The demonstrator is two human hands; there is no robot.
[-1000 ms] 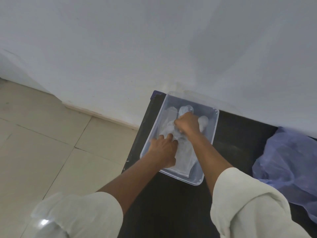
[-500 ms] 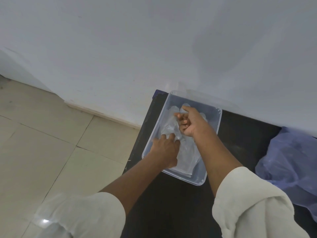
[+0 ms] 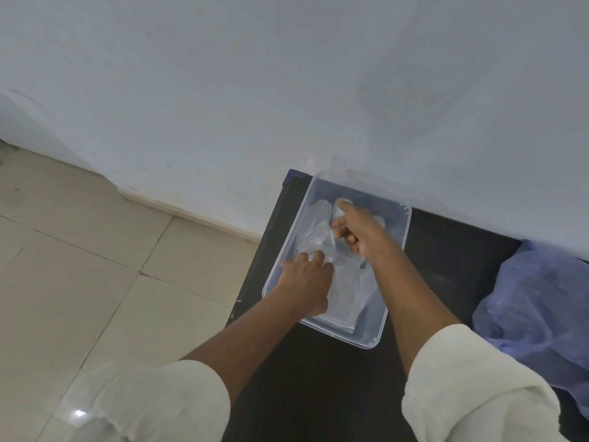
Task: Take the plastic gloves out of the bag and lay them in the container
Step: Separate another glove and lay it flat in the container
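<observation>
A clear plastic container (image 3: 369,342) stands on a black table, close to the wall. Transparent plastic gloves (image 3: 347,291) lie flat inside it, cuffs toward me and finger ends toward the wall. My left hand (image 3: 306,279) rests palm down on the gloves at the container's left side, fingers spread. My right hand (image 3: 357,231) is farther in, index finger stretched out along a glove finger. Its thumb and other fingers are curled on a crumpled fold of glove. The bluish plastic bag (image 3: 541,301) lies crumpled at the table's right end.
The black table (image 3: 318,378) has its left edge just beside the container, with beige floor tiles (image 3: 111,282) below. A white wall (image 3: 287,90) runs directly behind the container. My rolled white sleeves fill the bottom of the view.
My right hand has turned from a fist pressed on the gloves and reached toward the wall, index finger now extended. My left hand has stayed pressed on the gloves.
</observation>
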